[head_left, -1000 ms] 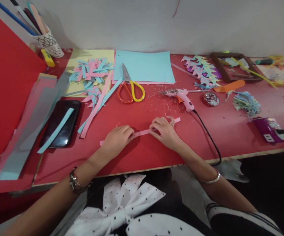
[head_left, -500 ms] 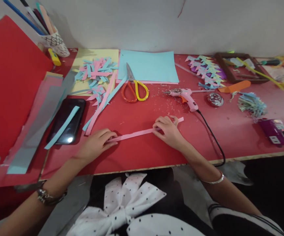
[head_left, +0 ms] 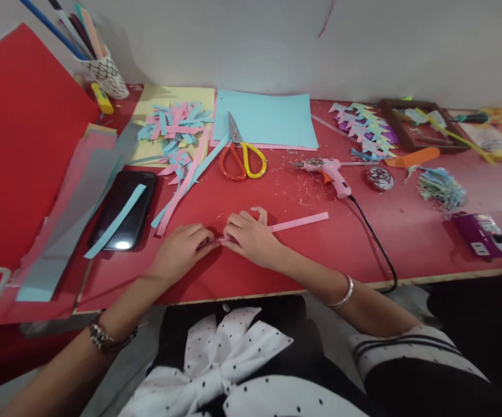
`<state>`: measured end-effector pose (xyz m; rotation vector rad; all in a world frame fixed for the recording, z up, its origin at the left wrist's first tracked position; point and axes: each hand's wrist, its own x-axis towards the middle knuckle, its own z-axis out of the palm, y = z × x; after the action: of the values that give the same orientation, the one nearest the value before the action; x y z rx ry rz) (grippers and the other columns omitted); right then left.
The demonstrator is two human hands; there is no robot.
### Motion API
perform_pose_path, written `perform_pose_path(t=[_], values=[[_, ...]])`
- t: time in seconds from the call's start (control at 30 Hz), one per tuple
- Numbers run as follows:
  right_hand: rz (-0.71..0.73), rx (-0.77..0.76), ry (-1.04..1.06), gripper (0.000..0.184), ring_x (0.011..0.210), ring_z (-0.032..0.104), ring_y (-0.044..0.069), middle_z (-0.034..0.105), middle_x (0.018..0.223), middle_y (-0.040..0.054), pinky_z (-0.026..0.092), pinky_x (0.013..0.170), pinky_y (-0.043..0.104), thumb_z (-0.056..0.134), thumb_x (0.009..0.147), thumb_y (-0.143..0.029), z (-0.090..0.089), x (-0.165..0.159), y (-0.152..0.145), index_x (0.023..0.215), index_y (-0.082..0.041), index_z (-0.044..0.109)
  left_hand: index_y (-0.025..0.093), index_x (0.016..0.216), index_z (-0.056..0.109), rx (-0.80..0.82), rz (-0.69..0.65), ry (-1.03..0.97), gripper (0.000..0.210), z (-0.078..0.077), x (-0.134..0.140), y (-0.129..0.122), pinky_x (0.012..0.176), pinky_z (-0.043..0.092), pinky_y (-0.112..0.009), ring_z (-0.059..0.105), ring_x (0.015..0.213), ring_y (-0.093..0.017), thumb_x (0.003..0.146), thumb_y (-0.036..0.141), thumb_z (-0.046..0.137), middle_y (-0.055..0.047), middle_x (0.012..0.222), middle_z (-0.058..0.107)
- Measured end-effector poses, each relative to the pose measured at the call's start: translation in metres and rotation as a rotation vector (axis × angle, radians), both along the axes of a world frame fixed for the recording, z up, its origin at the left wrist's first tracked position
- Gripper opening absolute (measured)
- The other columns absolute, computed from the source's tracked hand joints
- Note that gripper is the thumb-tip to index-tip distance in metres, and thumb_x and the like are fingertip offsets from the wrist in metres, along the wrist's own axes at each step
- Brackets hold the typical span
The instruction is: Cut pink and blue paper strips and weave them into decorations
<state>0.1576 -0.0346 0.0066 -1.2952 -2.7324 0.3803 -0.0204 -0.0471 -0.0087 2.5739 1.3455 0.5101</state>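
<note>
A narrow pink paper strip (head_left: 298, 222) runs between my hands just above the red tabletop (head_left: 216, 278). My left hand (head_left: 184, 249) pinches its left end. Close beside it, my right hand (head_left: 251, 234) grips the strip between thumb and fingers, and the free right end sticks out past that hand. Fingers cover the part of the strip between the two grips. Scissors (head_left: 237, 145) with red and yellow handles lie beyond my hands, blades apart. To the right of them rests a pink glue gun (head_left: 327, 171) with a black cord.
On the left are a phone (head_left: 107, 223) with a blue strip on it, long paper sheets (head_left: 66, 231) and a pen cup (head_left: 107, 75). Cut paper pieces (head_left: 175, 124) and blue sheets (head_left: 272, 121) lie at the back. Rightward are a brown tray (head_left: 425, 124) and a purple box (head_left: 479, 234).
My right hand has moved left along the pink strip, close to my left hand, leaving a longer free end on the right. My left hand keeps its pinch. The view has shifted slightly.
</note>
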Motion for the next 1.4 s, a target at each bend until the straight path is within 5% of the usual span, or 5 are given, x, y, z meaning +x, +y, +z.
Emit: perform_pose_path(t=[0.5,1.0,1.4], values=[[-0.054,-0.046,0.007,0.017,0.081,0.046,0.014,0.059,0.085,-0.0002,0.012,0.086,0.037,0.048,0.085,-0.028,0.003,0.012,0.009,0.074,-0.019,0.056,0.019,0.07,0.061,-0.008,0.184,0.114,0.045,0.001,-0.018,-0.012,0.063,0.038,-0.028,0.058,0.061,-0.015,0.089,0.044,0.028,-0.002,0.064,0.064],[-0.029,-0.027,0.06,0.016,0.081,0.047,0.013,0.059,0.084,-0.0012,0.012,0.086,0.035,0.049,0.084,-0.029,-0.003,0.022,0.009,0.073,-0.019,0.055,0.019,0.071,0.06,-0.126,0.21,0.103,0.032,0.001,-0.021,-0.01,0.062,0.039,-0.027,0.052,0.054,-0.014,0.085,0.038,0.038,0.0,0.058,0.058],[-0.122,0.039,0.031,0.024,0.078,0.047,0.014,0.058,0.078,-0.0007,0.013,0.087,0.037,0.044,0.086,-0.032,-0.002,0.069,0.015,0.067,-0.019,0.053,0.021,0.067,0.058,-0.085,0.21,0.106,0.042,0.004,-0.019,-0.01,0.057,0.039,-0.027,0.05,0.051,-0.014,0.087,0.044,0.03,0.0,0.054,0.056]])
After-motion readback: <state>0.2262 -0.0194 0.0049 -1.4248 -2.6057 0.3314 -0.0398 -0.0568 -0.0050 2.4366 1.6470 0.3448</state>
